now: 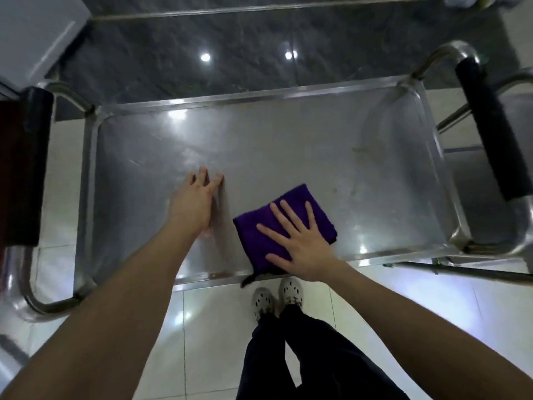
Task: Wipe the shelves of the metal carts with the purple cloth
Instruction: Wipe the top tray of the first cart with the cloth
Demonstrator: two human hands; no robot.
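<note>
Right hand (302,243) flat, fingers spread, pressing folded purple cloth (284,226) onto top shelf (288,145) near front rim (corner hanging over). Left hand (193,203) open, empty, resting on shelf beside cloth.

We look down on the shiny rectangular steel top shelf (288,145) of a metal cart. Our right hand (305,246) lies flat, fingers spread, on a folded purple cloth (291,203) near the shelf's near rim. Our left hand (193,203) rests beside it on bare metal. Black padded handles (487,131) flank the shelf.
</note>
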